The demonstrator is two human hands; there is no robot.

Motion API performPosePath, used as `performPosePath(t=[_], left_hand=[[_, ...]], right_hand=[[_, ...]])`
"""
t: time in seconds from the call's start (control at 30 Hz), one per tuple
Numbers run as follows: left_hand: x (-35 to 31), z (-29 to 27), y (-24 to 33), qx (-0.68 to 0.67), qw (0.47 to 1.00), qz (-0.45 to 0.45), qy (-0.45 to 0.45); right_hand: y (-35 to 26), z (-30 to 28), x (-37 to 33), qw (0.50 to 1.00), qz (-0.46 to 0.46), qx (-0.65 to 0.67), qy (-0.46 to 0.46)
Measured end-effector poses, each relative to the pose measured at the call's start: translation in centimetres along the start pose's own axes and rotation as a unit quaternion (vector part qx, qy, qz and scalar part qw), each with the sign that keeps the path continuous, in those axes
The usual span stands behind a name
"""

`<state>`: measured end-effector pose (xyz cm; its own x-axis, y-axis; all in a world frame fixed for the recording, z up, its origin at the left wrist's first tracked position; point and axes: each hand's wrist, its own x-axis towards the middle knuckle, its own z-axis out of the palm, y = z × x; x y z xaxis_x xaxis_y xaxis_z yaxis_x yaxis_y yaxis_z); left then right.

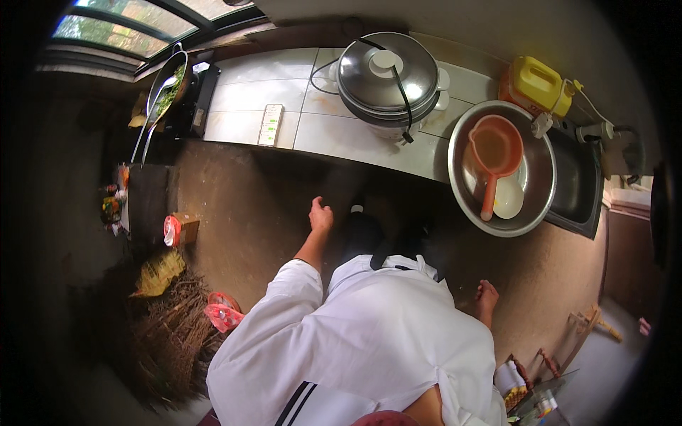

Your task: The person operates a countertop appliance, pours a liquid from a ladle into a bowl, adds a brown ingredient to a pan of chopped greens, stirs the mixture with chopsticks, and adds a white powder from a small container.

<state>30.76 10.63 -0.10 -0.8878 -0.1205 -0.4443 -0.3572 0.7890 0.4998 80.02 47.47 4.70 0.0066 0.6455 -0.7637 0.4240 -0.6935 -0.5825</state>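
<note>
My left hand (321, 215) hangs over the floor in front of the counter, fingers loosely apart and nothing in them. It is nearest to the counter's front edge, below a phone (271, 126) with a lit screen. Lower and to the right, my right hand (486, 298) hangs beside my body, its fingers loosely bent; no object shows in it. Neither hand touches anything I can see. On the white-tiled counter (270, 92) stands a lidded electric cooker (388, 74), its cord and plug draped over the lid.
At right, a steel basin (463, 186) holds a red dipper (499, 145) and a white bowl (509, 197) beside a dark sink (574, 183) and yellow jug (536, 83). At left are a wok (170, 84) with greens, a box (186, 229) and a brushwood pile (177, 326).
</note>
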Motion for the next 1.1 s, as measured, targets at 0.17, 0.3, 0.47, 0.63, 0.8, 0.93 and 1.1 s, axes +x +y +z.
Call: performPosePath(t=[0.17,0.3,0.47,0.63,0.8,0.93,1.1], left_hand=[[1.3,-5.3,0.1,0.055,0.996,-0.013,0.073],[6.0,-8.2,1.7,0.083,0.992,-0.001,0.1],[11.3,-11.3,6.6,0.117,0.99,-0.01,0.083],[15.8,-12.6,9.4,0.165,0.984,-0.021,0.058],[17.7,-13.1,10.6,0.19,0.981,-0.025,0.035],[18.4,-12.8,11.5,0.193,0.981,-0.024,0.023],[19.6,-12.8,11.1,0.197,0.98,-0.021,0.02]], right_hand=[[-4.2,0.0,1.5,1.0,-0.024,0.016,0.002],[-4.1,1.9,2.0,0.999,-0.029,0.001,-0.029],[-1.3,4.2,1.2,0.999,-0.028,-0.025,-0.039],[1.7,4.2,0.1,0.999,-0.02,-0.008,-0.033],[0.9,6.2,-2.3,1.0,0.0,-0.031,-0.006],[0.1,8.0,-3.8,0.999,-0.002,-0.042,0.004],[-0.7,9.3,-4.1,0.999,0.001,-0.049,-0.007]])
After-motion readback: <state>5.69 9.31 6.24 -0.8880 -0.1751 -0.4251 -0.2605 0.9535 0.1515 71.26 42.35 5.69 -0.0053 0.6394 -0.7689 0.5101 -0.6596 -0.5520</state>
